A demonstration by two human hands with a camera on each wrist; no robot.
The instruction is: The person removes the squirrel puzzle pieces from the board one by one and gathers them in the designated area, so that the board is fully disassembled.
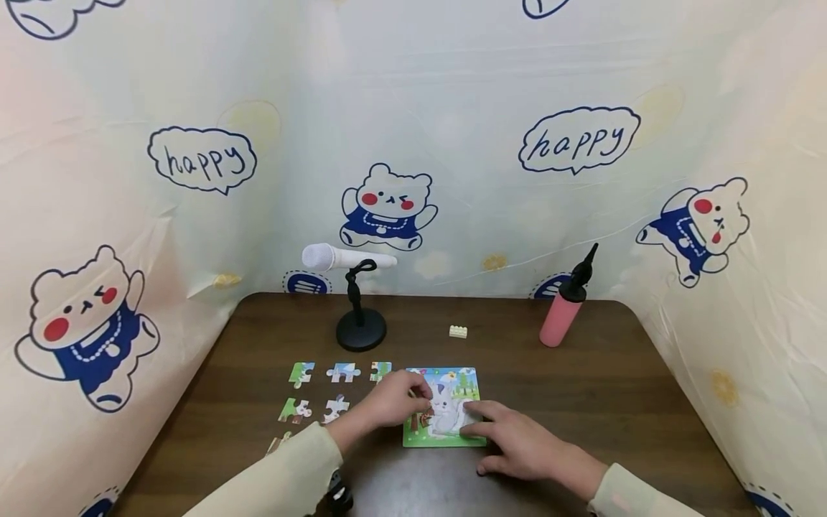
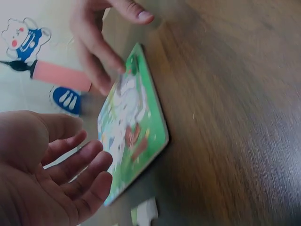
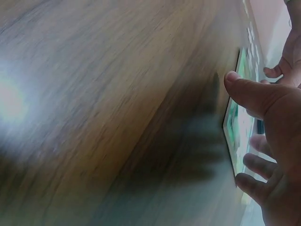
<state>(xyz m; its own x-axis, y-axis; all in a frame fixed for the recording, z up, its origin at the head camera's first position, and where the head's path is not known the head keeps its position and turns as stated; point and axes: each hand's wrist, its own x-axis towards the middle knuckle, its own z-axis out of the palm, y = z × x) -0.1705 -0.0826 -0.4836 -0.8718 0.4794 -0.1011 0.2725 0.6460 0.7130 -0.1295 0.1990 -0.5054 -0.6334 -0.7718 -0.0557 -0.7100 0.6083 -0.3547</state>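
A square puzzle board (image 1: 452, 384) with a white rabbit picture on green lies flat on the dark wooden table (image 1: 581, 388). My left hand (image 1: 394, 402) rests at the board's left edge, fingertips on the picture. In the left wrist view the left hand (image 2: 56, 174) is relaxed and holds nothing beside the board (image 2: 136, 127). My right hand (image 1: 517, 441) lies on the board's lower right part with straight fingers pressing it. The right wrist view shows the right hand (image 3: 273, 103) spread over the board's edge (image 3: 235, 127).
Several loose puzzle pieces (image 1: 343, 372) lie in rows left of the board. Behind stand a white microphone (image 1: 349, 258) on a black stand, a small cream brick (image 1: 458, 331) and a pink hand pump (image 1: 561, 316). Printed sheeting walls off three sides.
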